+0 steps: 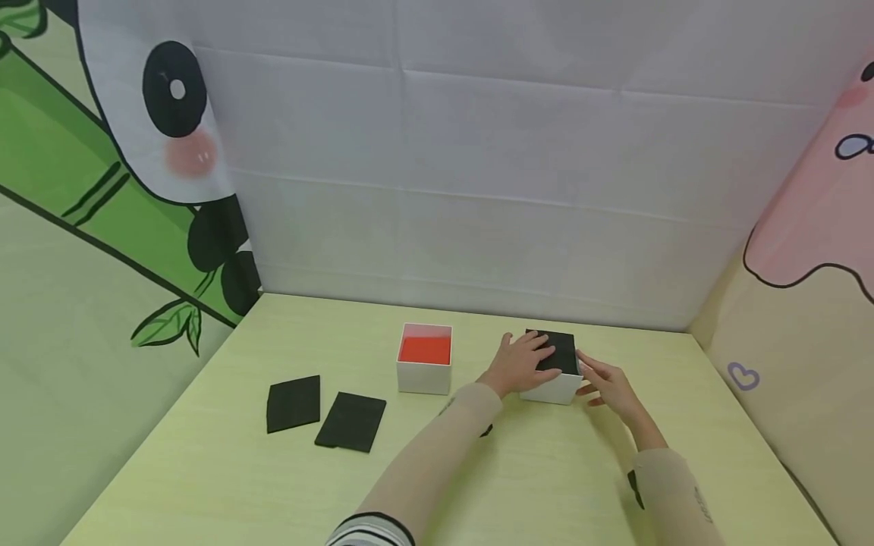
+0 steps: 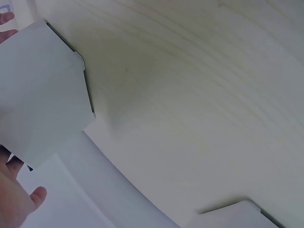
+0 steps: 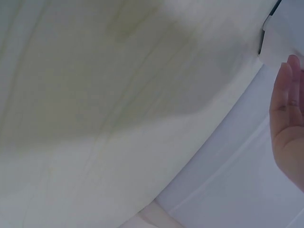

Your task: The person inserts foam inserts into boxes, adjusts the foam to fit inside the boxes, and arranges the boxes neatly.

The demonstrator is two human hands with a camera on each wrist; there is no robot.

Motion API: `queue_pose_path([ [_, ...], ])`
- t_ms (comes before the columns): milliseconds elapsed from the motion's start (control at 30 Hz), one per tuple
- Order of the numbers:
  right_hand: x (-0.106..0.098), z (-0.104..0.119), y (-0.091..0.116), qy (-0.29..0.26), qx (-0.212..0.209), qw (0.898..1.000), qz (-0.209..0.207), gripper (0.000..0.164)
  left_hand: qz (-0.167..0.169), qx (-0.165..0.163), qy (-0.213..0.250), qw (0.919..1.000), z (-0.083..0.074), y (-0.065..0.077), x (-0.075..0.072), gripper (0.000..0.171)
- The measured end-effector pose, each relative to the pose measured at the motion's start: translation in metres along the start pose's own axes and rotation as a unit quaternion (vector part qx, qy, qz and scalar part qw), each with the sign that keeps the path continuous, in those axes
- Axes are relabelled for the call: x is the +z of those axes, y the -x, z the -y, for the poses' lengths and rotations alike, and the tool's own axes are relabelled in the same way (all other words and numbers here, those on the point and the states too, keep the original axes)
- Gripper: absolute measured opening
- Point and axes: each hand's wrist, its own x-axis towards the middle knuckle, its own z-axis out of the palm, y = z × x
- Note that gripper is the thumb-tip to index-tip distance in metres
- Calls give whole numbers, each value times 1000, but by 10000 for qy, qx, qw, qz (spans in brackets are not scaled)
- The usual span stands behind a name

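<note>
My left hand (image 1: 522, 364) lies with spread fingers on the black square piece (image 1: 564, 355) at the top of a white box (image 1: 551, 390). In the left wrist view that box (image 2: 42, 90) shows its plain sides, with part of the left hand (image 2: 16, 202) below it. Beside the box's right side is my right hand (image 1: 612, 388), its fingers extended toward the wall. The right wrist view has the right hand (image 3: 289, 123) at the edge, near a box corner (image 3: 280, 42); whether it touches there I cannot tell.
A second white box (image 1: 423, 378) with a red inside (image 1: 425, 350) stands open-topped left of the hands. Farther left, two black square pieces (image 1: 293, 403) lie flat on the pale yellow table (image 1: 519, 478). A white cloth wall (image 1: 478, 227) rises behind the table.
</note>
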Motion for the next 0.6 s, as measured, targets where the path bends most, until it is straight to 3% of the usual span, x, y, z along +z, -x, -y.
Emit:
queue_pose_path([
  [267,-2,-1,-2,19,44,10000,35,50,264,131,14,9996,1,0,0,57],
  [600,0,-2,-3,74,165,9998,-105,47,318,159,-57,9994,1,-5,5,61],
])
